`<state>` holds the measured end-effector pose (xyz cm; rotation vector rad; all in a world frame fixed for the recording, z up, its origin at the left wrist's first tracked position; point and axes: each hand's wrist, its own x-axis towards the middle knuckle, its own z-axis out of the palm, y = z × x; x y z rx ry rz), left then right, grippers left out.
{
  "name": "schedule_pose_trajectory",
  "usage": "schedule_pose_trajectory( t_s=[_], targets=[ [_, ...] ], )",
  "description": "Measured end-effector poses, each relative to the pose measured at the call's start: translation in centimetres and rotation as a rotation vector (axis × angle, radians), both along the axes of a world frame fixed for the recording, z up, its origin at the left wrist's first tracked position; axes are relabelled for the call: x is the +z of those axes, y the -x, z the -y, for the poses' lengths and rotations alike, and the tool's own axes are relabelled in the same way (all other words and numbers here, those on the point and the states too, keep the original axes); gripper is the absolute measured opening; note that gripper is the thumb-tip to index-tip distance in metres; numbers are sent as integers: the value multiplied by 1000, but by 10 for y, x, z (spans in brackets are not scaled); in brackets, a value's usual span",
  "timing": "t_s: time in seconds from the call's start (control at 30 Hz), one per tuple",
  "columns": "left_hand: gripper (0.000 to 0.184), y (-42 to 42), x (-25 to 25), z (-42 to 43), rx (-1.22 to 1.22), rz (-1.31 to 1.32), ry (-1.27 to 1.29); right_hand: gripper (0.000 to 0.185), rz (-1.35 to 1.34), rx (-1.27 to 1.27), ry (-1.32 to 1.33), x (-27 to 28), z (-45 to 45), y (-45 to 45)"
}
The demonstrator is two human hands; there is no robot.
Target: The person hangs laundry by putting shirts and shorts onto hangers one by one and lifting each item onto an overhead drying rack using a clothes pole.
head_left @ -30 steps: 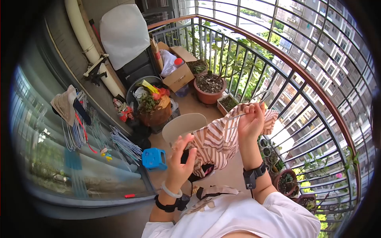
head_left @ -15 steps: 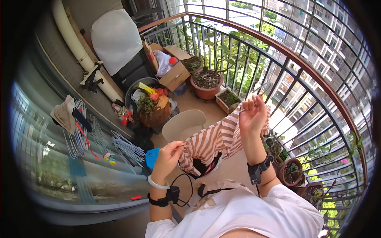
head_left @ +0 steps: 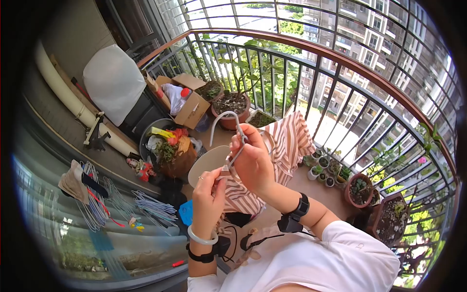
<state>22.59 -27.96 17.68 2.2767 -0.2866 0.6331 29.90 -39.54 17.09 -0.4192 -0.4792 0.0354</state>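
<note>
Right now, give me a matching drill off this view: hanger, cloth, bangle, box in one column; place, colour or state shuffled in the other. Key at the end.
Column 1
1. Hanger
2. Cloth
3. Bangle
4. Box

Column 2
A. Around the left wrist
B. Flaps open, beside a plant pot
C. Brown and white stripes
D. Grey, gripped by the right hand

Pairs: 1-D, 2-C, 3-A, 4-B
</note>
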Motion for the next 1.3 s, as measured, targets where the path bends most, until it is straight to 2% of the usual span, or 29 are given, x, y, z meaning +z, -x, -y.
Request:
schedule_pose_trajectory(
  t_s=[0.07,0.1,0.17,0.2,0.27,0.33,0.37,0.43,0.53,0.57,0.6,0.67,0.73,0.8,0.87,0.93,1.0,1.07,1.13,1.23,1.3],
  targets=[
    [18,1,-9,-6,36,-16,251,61,28,186,202,1,12,2],
    [16,-3,-13,-12,21,40,270,67,119,235,346,8,23,8],
    [17,2,-8,-22,34,-12,299,83,342,272,603,10,50,16],
    [17,4,-3,-27,49,-23,270,85,400,80,773,19,66,28],
    [17,4,5,-37,37,-3,312,72,274,-221,930,28,93,38],
    [17,4,14,-40,11,15,369,49,485,-807,1230,28,111,25],
    [18,2,19,-39,-4,33,367,49,474,-792,1230,31,111,20],
    [18,-1,26,-38,-16,53,355,32,675,-1077,1539,42,105,6],
    [18,-4,28,-35,-50,145,310,35,692,-1163,1393,35,94,-17],
    [18,-4,27,-35,-26,147,303,26,659,-1158,1331,31,92,-23],
    [18,-5,26,-36,-3,150,300,26,658,-1161,1330,31,95,-22],
    [19,-9,24,-36,5,150,298,25,426,-797,1260,32,104,-18],
    [19,-10,23,-35,21,138,302,22,405,-806,1184,32,97,-12],
    [19,-12,29,-30,27,194,293,19,621,-936,1235,28,87,-7],
    [18,-12,37,-34,26,205,278,18,603,-889,1263,36,91,-5],
    [17,-13,44,-41,-39,236,262,26,649,-691,1381,67,107,0],
    [17,-16,59,-44,-77,263,240,33,783,-952,1385,92,114,-2],
    [16,-21,77,-44,-211,307,201,32,1051,-965,1320,113,112,-17],
    [16,-25,93,-41,-253,282,199,28,1170,-882,1328,126,102,-28],
    [16,-41,102,-44,-333,288,233,26,1222,-765,1353,142,94,-35],
    [18,-52,108,-51,-400,282,291,23,1084,-657,1494,152,91,-33]
  ],
)
